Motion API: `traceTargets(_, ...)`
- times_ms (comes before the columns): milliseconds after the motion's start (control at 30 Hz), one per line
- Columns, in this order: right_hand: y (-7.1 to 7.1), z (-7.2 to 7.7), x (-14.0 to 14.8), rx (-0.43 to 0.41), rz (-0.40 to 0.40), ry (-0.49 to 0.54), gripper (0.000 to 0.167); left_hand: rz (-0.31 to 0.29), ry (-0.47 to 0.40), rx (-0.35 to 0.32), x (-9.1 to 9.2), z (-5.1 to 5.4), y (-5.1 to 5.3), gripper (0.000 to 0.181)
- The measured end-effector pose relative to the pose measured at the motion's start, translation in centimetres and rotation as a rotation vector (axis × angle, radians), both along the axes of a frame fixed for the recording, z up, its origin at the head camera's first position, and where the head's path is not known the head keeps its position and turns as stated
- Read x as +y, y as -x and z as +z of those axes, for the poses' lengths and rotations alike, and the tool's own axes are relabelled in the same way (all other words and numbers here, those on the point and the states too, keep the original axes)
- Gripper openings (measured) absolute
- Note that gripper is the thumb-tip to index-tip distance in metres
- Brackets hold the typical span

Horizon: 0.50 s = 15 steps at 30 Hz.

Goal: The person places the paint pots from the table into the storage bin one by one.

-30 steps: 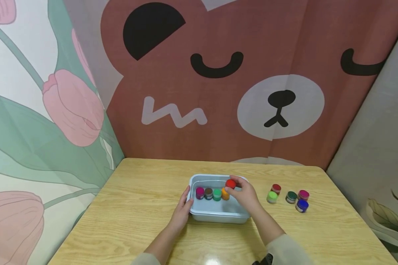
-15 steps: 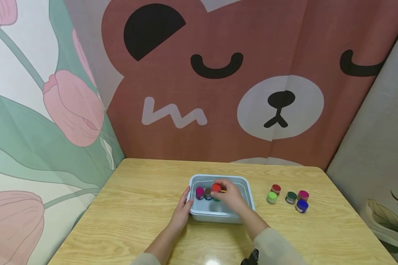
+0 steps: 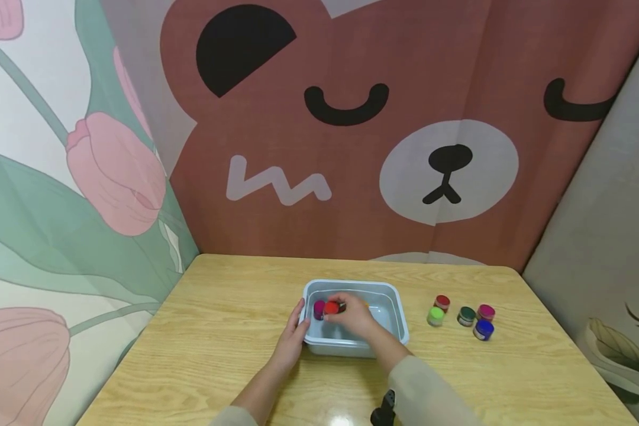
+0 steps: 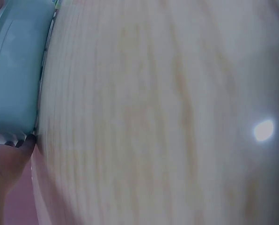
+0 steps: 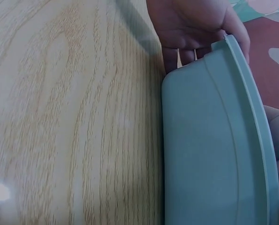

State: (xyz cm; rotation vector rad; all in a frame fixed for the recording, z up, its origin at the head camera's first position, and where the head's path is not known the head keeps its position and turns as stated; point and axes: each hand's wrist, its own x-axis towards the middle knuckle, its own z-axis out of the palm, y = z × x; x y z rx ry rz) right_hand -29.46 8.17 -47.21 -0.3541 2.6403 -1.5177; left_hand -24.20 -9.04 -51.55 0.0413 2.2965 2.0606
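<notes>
A light blue plastic box (image 3: pixel 389 334) stands on the table with small colored paint jars inside. My left hand (image 3: pixel 289 343) grips its left end, thumb over the rim and fingers along the outer wall; the right wrist view shows this left hand (image 5: pixel 195 26) closely. Inside the box, my right hand (image 3: pixel 354 316) pinches a small red-lidded jar (image 3: pixel 331 308), just right of a magenta-lidded jar (image 3: pixel 319 309). Of an orange jar (image 3: pixel 367 305) only a sliver shows behind my right hand. The brown and green jars are mostly or wholly hidden by that hand.
Right of the box, several jars stand on the wooden table (image 3: pixel 218 331): dark red (image 3: pixel 442 303), lime green (image 3: pixel 435 316), dark green (image 3: pixel 465 316), magenta (image 3: pixel 486 312) and blue (image 3: pixel 483 330). A bear-print curtain (image 3: pixel 277 231) hangs behind the table.
My right hand has carried the red-lidded jar leftward within the box, from above the orange jar to beside the magenta one. The left hand has kept its hold on the box.
</notes>
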Motion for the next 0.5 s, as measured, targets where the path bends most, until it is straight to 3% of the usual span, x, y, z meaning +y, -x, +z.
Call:
traceTargets(300, 0.6, -0.3, -1.1, -0.017, 0.078, -0.198, 0.043, 0.005, -0.002, 0.026, 0.0, 0.2, 0.0, 0.056)
traceTargets(500, 0.7, -0.3, -1.7, -0.042, 0.083, -0.248, 0.043, 0.005, -0.013, 0.016, 0.0, 0.1, -0.1, 0.056)
